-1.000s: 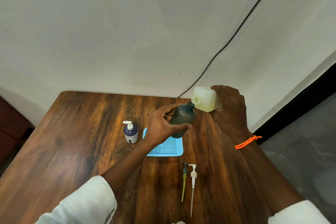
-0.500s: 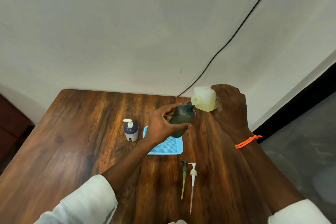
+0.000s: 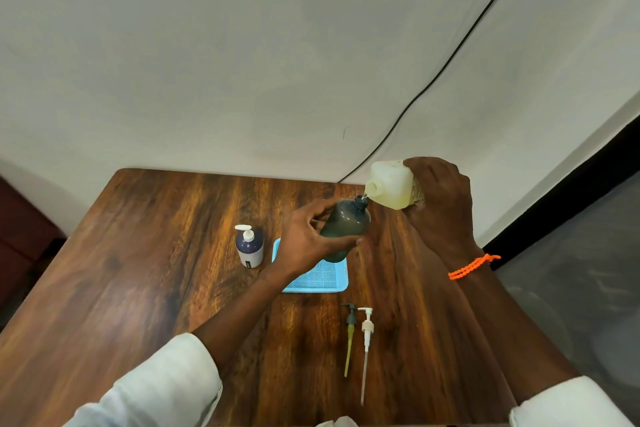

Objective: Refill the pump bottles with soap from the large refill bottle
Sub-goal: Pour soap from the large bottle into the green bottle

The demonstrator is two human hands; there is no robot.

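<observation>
My left hand grips a dark grey-green pump bottle with its pump off, held tilted above the blue tray. My right hand holds the large pale-yellow refill bottle tipped sideways, its open mouth just above the dark bottle's neck. A thin stream of soap shows between the two openings. A small navy pump bottle with a white pump stands to the left of the tray. Two loose pumps lie nearer me: a dark one with a yellowish tube and a white one.
The wooden table ends at a white wall behind. A black cable runs down the wall to the table's back edge. Grey floor lies past the table's right edge. An orange bracelet circles my right wrist.
The refill bottle's mouth has dipped lower and closer onto the dark bottle's neck, and soap now runs between them. Both hands otherwise hold their places.
</observation>
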